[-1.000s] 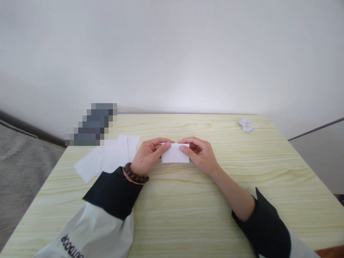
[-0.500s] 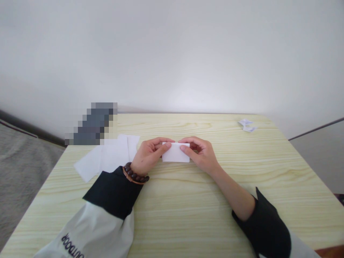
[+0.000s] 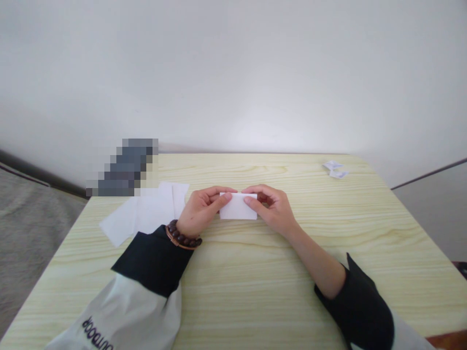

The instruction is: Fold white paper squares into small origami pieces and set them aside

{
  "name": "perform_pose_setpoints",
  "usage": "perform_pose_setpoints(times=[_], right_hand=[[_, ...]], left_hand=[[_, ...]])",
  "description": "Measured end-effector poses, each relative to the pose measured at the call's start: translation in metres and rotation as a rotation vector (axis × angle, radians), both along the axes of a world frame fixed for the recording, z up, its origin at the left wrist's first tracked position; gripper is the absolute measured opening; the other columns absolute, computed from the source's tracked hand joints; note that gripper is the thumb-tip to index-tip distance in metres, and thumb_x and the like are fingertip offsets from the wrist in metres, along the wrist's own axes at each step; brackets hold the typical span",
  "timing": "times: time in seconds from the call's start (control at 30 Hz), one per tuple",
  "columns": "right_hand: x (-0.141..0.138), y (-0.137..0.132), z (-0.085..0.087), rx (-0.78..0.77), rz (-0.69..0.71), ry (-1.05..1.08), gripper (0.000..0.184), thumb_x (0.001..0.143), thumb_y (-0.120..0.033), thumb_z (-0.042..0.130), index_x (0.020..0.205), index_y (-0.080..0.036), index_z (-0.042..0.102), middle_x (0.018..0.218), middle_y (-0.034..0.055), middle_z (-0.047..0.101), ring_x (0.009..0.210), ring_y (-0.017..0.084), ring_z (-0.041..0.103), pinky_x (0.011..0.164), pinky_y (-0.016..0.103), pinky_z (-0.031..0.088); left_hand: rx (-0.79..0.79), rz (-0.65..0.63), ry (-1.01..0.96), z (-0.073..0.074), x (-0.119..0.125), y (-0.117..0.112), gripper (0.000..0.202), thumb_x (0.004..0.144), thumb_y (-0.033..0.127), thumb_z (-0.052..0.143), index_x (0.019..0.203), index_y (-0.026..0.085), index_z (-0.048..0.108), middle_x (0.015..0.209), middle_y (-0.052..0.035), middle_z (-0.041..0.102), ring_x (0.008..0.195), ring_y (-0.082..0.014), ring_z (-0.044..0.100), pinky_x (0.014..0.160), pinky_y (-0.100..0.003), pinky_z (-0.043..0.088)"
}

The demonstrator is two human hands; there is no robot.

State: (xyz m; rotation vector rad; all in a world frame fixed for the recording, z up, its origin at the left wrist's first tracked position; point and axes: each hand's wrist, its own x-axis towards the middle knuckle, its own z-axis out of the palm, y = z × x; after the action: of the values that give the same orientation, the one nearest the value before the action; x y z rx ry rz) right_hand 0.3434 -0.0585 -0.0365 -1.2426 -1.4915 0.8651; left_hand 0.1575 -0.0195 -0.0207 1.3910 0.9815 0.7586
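Between my two hands is a small white rectangle of paper [image 3: 238,208], its long edges running left to right. My left hand [image 3: 205,209] pinches its upper left corner, the thumb on the near face and the fingers behind the top edge. At the upper right corner, my right hand [image 3: 273,206] grips it the same way, thumb in front. Behind the paper the fingertips are partly hidden. Several white paper sheets [image 3: 153,214] lie overlapping to the left of my left hand.
A small folded white paper piece [image 3: 334,170] rests at the back right of the wood-grain table [image 3: 248,291]. At the back left is a dark, pixelated object [image 3: 126,167]. A pale wall [image 3: 233,73] rises behind the table, and grey fabric [image 3: 22,243] shows at the left.
Both hands keep the same hold on the paper. Only a very slight shift of the whole view is visible.
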Motion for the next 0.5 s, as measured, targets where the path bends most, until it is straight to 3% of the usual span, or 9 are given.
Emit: perform_pose_setpoints(times=[0.17, 0.5], right_hand=[[-0.0007, -0.0001, 0.0016, -0.004, -0.016, -0.008, 0.019, 0.08, -0.034, 0.062, 0.089, -0.019, 0.07, 0.059, -0.0014, 0.057, 0.048, 0.009, 0.043, 0.045, 0.022, 0.037], [-0.0003, 0.0, 0.0004, -0.005, -0.007, 0.013, 0.019, 0.08, -0.035, 0.062, 0.088, -0.019, 0.07, 0.07, 0.0016, 0.065, 0.053, 0.009, 0.048, 0.048, 0.023, 0.038]], left_hand=[[-0.005, 0.013, 0.0, 0.0007, 0.001, -0.0008, 0.038, 0.076, 0.045, 0.065, 0.095, 0.013, 0.07, 0.064, -0.0009, 0.063, 0.049, -0.0079, 0.045, 0.042, -0.018, 0.031], [-0.004, 0.02, 0.008, -0.0001, 0.0017, 0.0, 0.038, 0.076, 0.047, 0.064, 0.089, 0.013, 0.07, 0.064, -0.0009, 0.062, 0.051, -0.0087, 0.046, 0.045, -0.018, 0.034]])
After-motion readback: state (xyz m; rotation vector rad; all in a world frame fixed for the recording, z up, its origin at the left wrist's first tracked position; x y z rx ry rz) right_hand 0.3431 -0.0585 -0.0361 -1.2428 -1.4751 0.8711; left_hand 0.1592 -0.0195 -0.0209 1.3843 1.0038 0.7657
